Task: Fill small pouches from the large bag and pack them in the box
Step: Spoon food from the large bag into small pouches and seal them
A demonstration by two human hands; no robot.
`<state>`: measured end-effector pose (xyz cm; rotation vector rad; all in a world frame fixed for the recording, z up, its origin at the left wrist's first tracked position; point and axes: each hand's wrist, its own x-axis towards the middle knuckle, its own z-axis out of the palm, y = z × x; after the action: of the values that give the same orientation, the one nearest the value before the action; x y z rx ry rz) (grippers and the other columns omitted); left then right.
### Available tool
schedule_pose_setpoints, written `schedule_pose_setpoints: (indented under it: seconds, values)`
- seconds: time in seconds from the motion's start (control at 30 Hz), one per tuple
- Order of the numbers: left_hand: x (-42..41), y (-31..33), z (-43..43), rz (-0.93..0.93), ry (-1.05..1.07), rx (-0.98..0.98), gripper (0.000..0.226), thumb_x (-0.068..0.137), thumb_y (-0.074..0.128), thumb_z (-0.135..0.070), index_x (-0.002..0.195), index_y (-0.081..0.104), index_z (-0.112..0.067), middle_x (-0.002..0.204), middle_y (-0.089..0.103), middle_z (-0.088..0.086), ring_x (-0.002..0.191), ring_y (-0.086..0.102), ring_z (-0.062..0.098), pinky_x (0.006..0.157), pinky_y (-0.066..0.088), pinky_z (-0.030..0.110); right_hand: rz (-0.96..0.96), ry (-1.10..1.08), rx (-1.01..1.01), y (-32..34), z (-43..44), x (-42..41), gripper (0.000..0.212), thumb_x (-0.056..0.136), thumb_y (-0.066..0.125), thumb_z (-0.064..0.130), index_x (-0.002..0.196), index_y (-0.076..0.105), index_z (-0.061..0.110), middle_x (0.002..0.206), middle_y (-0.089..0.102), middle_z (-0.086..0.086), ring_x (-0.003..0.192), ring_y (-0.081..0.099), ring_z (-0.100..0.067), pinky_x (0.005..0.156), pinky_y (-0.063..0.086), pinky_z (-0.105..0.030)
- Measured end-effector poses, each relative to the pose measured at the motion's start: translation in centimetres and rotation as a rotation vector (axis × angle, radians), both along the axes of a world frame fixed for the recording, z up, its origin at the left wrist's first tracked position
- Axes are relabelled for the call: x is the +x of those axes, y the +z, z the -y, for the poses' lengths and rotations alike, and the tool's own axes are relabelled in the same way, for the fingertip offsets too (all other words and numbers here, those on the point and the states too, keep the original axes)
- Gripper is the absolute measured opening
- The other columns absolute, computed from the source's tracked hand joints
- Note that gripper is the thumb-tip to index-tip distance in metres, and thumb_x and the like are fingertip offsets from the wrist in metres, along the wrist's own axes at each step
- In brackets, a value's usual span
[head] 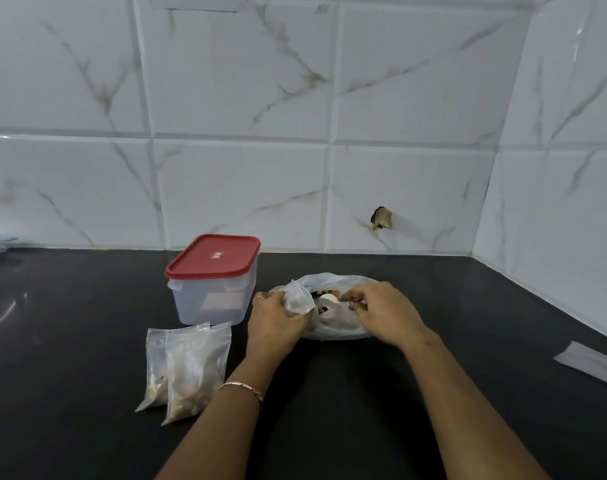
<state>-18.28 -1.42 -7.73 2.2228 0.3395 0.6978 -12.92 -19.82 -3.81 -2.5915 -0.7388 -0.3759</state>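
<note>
Filling is the step: the left hand (274, 317) grips a small pouch (298, 299) over the open large bag (333, 329), and the right hand (381, 310) pinches a scoop (328, 299) inside it. Next, the scoop likely must empty into the small pouch.

**Bare forearms, a bracelet and a ring**

Both arms come in over the near edge of the counter. The left forearm (222, 431) and the right forearm (468, 403) are uncovered along all of their visible length.

A thin bracelet (241, 388) of pale metal lies across the left wrist. A flat, smooth bar curves over the top of the wrist, and toward the inner side it gives way to small chain links with a slightly yellower glint.

The left hand (274, 323) wears a slim, silver-coloured ring (258, 298), seen only as a narrow band; which finger carries it cannot be told.

The right hand (381, 313) is uncovered too.
</note>
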Motion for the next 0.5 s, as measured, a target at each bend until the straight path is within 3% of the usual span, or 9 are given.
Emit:
schedule_pose_setpoints:
  seconds: [0.13, 0.23, 0.33, 0.5]
  values:
    - [-0.1, -0.1, 0.2, -0.004, 0.027, -0.022, 0.066, 0.072, 0.070, -0.062, 0.118, 0.063, -0.016, 0.121, 0.053, 0.009, 0.105, 0.056, 0.021, 0.088, 0.044, 0.028, -0.070, 0.045, -0.061, 0.1, 0.7, -1.0, 0.025, 0.093, 0.058, 0.023, 0.106, 0.071, 0.040, 0.109, 0.067, 0.017, 0.090, 0.059, -0.004, 0.081, 0.052, -0.028]
    - [-0.2, -0.1, 0.5, -0.022, 0.036, -0.014, 0.071, 0.067, 0.076, -0.060, 0.120, 0.061, -0.014, 0.125, 0.050, 0.008, 0.107, 0.055, 0.022, 0.087, 0.041, 0.026, -0.107, 0.072, -0.098, 0.0, 1.2, -1.4, 0.026, 0.092, 0.059, 0.021, 0.106, 0.072, 0.039, 0.109, 0.067, 0.014, 0.093, 0.061, -0.007, 0.084, 0.052, -0.031]
    - [-0.3, 0.0, 0.4, -0.042, 0.027, 0.010, 0.072, 0.065, 0.079, -0.055, 0.120, 0.059, -0.013, 0.124, 0.049, 0.007, 0.106, 0.054, 0.020, 0.087, 0.042, 0.026, -0.094, 0.070, 0.044, 0.1, 1.5, -1.1, 0.026, 0.093, 0.058, 0.015, 0.103, 0.073, 0.034, 0.106, 0.067, 0.012, 0.095, 0.062, -0.007, 0.085, 0.051, -0.027]
    - [0.0, 0.0, -0.2, -0.092, 0.003, 0.018, 0.070, 0.060, 0.080, -0.057, 0.113, 0.062, -0.015, 0.115, 0.056, 0.007, 0.101, 0.055, 0.019, 0.086, 0.044, 0.027, 0.087, -0.006, 0.187, -0.4, 1.1, -0.2, 0.025, 0.096, 0.054, 0.014, 0.108, 0.072, 0.025, 0.099, 0.063, 0.009, 0.095, 0.059, -0.009, 0.084, 0.048, -0.025]
